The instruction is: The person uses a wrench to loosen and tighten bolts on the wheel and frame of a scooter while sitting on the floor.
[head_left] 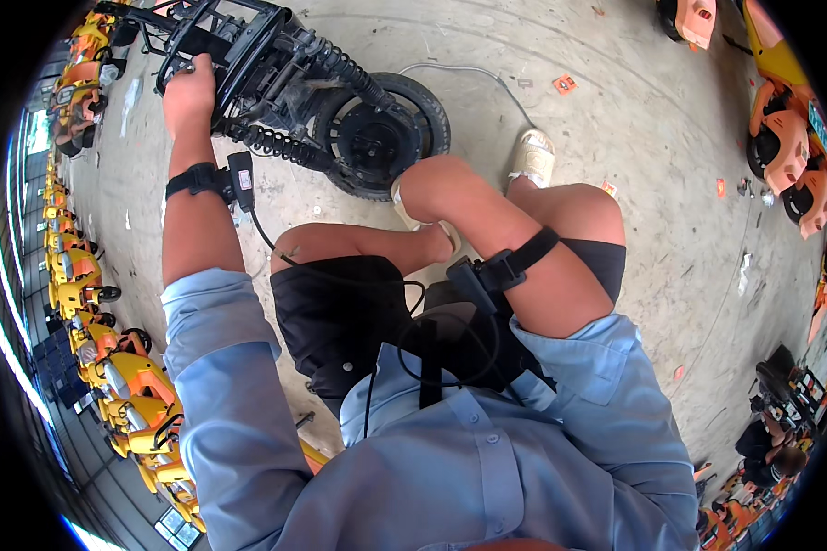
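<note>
A stripped black scooter frame with two coil-spring shock absorbers is in front of me, to the left. Its black wheel, hub and tyre showing, sits in front of my legs. My left hand is closed round a black tube of the frame. Bent at the wrist, my right hand is close by the wheel's near edge. Its fingers are hidden, so I cannot tell whether they touch or hold anything.
A grey cable runs over the concrete floor from the wheel toward my right sandal. Yellow scooters line the left side; orange and yellow ones stand at right. Another person is at the lower right beside scooter parts.
</note>
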Demonstrator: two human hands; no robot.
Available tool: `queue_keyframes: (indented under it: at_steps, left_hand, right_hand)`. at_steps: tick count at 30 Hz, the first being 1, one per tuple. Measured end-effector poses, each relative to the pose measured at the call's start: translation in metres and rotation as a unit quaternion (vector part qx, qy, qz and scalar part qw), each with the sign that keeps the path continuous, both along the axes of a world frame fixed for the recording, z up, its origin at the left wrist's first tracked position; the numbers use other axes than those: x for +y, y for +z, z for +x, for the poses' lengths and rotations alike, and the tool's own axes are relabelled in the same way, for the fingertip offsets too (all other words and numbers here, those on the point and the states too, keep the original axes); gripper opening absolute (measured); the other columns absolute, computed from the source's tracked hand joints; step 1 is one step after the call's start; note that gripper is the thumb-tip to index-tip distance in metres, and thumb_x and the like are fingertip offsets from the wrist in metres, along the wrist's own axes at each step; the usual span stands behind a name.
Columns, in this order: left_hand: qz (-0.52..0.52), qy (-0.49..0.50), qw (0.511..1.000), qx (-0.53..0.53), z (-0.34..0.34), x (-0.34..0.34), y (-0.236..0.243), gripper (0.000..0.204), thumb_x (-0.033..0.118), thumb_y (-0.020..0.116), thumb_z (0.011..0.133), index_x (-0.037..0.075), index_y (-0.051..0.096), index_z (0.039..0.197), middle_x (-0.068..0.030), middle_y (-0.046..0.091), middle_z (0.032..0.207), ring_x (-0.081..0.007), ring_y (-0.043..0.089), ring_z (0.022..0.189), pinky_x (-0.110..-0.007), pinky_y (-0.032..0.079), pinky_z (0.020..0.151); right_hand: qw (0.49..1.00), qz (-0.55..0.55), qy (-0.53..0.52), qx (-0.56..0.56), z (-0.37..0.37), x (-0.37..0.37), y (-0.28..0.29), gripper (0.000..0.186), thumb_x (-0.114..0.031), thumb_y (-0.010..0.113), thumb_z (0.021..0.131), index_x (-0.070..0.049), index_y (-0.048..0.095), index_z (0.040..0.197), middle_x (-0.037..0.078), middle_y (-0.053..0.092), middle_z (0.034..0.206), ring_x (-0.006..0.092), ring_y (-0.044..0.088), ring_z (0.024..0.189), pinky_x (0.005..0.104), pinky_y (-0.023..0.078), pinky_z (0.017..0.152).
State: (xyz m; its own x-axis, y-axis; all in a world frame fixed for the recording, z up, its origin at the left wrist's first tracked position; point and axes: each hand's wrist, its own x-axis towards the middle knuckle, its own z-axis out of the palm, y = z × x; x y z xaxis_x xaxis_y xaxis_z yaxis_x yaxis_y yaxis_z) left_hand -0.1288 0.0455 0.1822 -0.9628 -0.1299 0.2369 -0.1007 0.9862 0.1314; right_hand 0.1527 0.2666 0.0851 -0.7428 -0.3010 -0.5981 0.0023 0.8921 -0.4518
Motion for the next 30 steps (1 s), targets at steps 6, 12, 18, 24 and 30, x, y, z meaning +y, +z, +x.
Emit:
queue_keyframes:
  at_steps: [6,12,18,24,30]
  left_hand:
    - [-0.007,0.005,1.000,-0.006,0.006,0.004,0.004,0.065,0.058,0.041,0.086,0.010,0.069,0.121,-0.0206,0.064,0.126,-0.0377,0.060,0.119,-0.045,0.046,0.100]
    - [-0.007,0.004,1.000,-0.003,0.003,0.001,0.001,0.065,0.056,0.040,0.086,0.010,0.069,0.120,-0.0207,0.065,0.124,-0.0372,0.060,0.118,-0.045,0.047,0.099]
    - [-0.009,0.003,1.000,0.002,0.010,0.005,0.005,0.065,0.055,0.039,0.086,0.009,0.069,0.120,-0.0217,0.065,0.122,-0.0369,0.061,0.117,-0.045,0.047,0.099]
    - [-0.015,0.002,1.000,-0.009,0.008,0.007,0.004,0.063,0.054,0.040,0.087,0.010,0.070,0.119,-0.0213,0.066,0.121,-0.0369,0.062,0.116,-0.045,0.047,0.099]
    - [-0.018,-0.006,1.000,-0.005,0.010,0.008,0.006,0.062,0.053,0.039,0.088,0.009,0.069,0.119,-0.0224,0.066,0.119,-0.0385,0.062,0.114,-0.045,0.048,0.098]
  right_hand:
    - [1.000,0.002,0.006,-0.005,0.001,-0.002,0.005,0.024,-0.005,0.060,0.076,-0.007,0.077,0.093,0.013,0.073,0.094,0.0302,0.070,0.091,0.0379,0.054,0.074]
    - [1.000,0.004,0.009,-0.020,0.000,-0.004,0.010,0.024,-0.006,0.060,0.077,-0.008,0.077,0.094,0.012,0.073,0.095,0.0298,0.070,0.091,0.0380,0.054,0.074]
    - [1.000,0.002,0.004,-0.021,0.000,-0.005,0.011,0.024,-0.007,0.061,0.077,-0.008,0.077,0.095,0.012,0.073,0.096,0.0298,0.070,0.092,0.0381,0.054,0.075]
    - [1.000,-0.006,-0.009,-0.003,0.001,-0.008,0.011,0.024,-0.006,0.061,0.076,-0.007,0.077,0.095,0.012,0.073,0.096,0.0299,0.071,0.091,0.0383,0.054,0.074]
    - [1.000,-0.015,-0.007,0.006,-0.002,-0.011,0.010,0.025,-0.005,0.062,0.075,-0.007,0.077,0.094,0.013,0.073,0.094,0.0308,0.071,0.091,0.0385,0.054,0.075]
